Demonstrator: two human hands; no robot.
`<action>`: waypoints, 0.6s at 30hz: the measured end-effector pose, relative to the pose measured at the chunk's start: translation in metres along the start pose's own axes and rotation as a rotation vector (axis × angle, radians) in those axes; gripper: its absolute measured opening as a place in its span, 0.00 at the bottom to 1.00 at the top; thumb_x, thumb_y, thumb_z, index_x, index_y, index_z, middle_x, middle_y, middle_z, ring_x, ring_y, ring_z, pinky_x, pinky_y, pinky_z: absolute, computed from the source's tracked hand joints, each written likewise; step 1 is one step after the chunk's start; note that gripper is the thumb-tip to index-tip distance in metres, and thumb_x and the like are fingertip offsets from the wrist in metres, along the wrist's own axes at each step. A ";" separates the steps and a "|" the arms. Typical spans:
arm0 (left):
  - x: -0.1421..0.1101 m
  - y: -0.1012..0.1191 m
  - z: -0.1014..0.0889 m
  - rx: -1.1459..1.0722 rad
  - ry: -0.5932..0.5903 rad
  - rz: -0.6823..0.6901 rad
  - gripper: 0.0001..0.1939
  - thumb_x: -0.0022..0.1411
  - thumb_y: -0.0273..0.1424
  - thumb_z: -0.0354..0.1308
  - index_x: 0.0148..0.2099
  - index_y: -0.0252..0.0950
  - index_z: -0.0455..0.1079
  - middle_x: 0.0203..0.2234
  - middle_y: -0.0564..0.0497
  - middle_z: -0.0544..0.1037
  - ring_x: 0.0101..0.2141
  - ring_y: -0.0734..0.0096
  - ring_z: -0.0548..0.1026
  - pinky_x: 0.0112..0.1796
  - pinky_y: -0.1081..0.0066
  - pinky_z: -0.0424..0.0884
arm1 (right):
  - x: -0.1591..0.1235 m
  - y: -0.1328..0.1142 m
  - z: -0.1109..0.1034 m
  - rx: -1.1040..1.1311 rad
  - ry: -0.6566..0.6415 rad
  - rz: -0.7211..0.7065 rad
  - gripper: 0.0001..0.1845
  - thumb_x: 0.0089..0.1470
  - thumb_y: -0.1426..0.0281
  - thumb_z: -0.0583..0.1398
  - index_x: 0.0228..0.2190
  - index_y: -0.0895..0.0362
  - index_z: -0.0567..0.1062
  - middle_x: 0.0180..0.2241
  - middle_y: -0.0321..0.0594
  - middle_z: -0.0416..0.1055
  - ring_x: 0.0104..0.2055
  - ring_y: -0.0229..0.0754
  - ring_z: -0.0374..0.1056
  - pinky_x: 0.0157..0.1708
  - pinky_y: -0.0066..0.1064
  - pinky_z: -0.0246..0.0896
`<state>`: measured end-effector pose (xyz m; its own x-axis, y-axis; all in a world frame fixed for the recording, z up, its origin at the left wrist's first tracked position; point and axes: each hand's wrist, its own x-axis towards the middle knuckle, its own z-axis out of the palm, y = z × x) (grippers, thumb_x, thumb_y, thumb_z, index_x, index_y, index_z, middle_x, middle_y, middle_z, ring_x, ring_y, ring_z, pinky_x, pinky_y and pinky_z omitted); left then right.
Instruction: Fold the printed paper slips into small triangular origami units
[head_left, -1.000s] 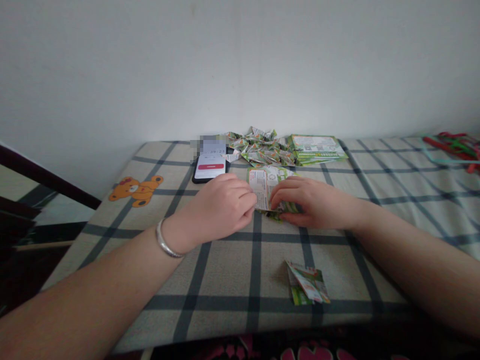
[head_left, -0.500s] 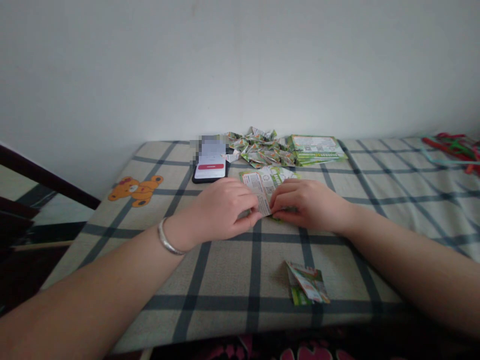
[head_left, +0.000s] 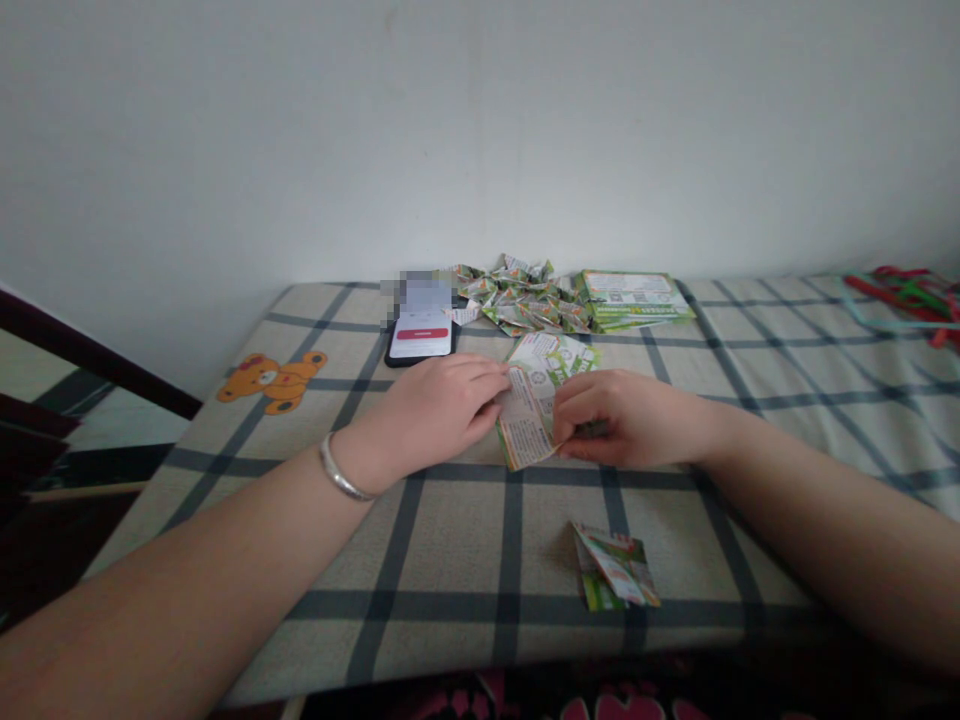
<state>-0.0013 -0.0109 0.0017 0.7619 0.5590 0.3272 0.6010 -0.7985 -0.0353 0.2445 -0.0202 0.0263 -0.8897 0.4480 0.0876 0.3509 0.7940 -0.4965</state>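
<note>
A creased green-and-white printed paper [head_left: 529, 400] lies at an angle between my hands. My right hand [head_left: 622, 415] pinches its lower right edge between thumb and fingers. My left hand [head_left: 454, 400], with a silver bangle on the wrist, rests at the paper's left edge, fingers stretched forward and thumb apart from them. Part of the paper is hidden under my right fingers. Nearer the table's front edge sits a small folded paper piece [head_left: 615, 568], touched by neither hand.
Several folded paper pieces [head_left: 525, 298] are heaped by the wall, beside a flat stack of printed sheets [head_left: 636, 300]. A phone [head_left: 421, 335] lies left of them on the checked tablecloth [head_left: 442, 560]. At far right are colourful items [head_left: 911, 300]; a bear picture [head_left: 271, 380] is at left.
The paper has turned and shows more of its printed face, its lower corner now uncovered. My left fingers have loosened and straightened; my right hand has shifted slightly right.
</note>
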 end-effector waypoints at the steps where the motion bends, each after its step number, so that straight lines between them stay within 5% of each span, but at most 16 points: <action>1: 0.000 0.000 0.000 -0.005 0.001 -0.010 0.15 0.66 0.29 0.52 0.51 0.31 0.72 0.49 0.44 0.78 0.50 0.62 0.75 0.52 0.60 0.72 | 0.000 -0.001 -0.001 0.016 -0.016 0.003 0.06 0.58 0.70 0.60 0.29 0.56 0.76 0.30 0.36 0.74 0.34 0.36 0.67 0.35 0.29 0.60; 8: 0.002 0.002 -0.004 -0.051 -0.018 -0.023 0.14 0.66 0.27 0.50 0.49 0.32 0.74 0.45 0.45 0.80 0.46 0.62 0.77 0.49 0.60 0.74 | -0.001 -0.002 0.001 0.076 -0.030 0.132 0.07 0.58 0.68 0.60 0.32 0.57 0.78 0.28 0.36 0.76 0.29 0.34 0.67 0.29 0.27 0.57; 18: 0.001 0.002 -0.007 -0.101 -0.017 -0.062 0.16 0.68 0.29 0.46 0.47 0.32 0.74 0.43 0.45 0.80 0.45 0.64 0.77 0.49 0.61 0.72 | 0.008 0.011 0.013 -0.036 0.155 0.232 0.09 0.58 0.65 0.60 0.33 0.57 0.78 0.29 0.37 0.74 0.29 0.34 0.65 0.29 0.26 0.54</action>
<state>-0.0007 -0.0136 0.0085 0.7284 0.6112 0.3096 0.6205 -0.7801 0.0804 0.2377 -0.0134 0.0101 -0.7298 0.6751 0.1080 0.5528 0.6756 -0.4878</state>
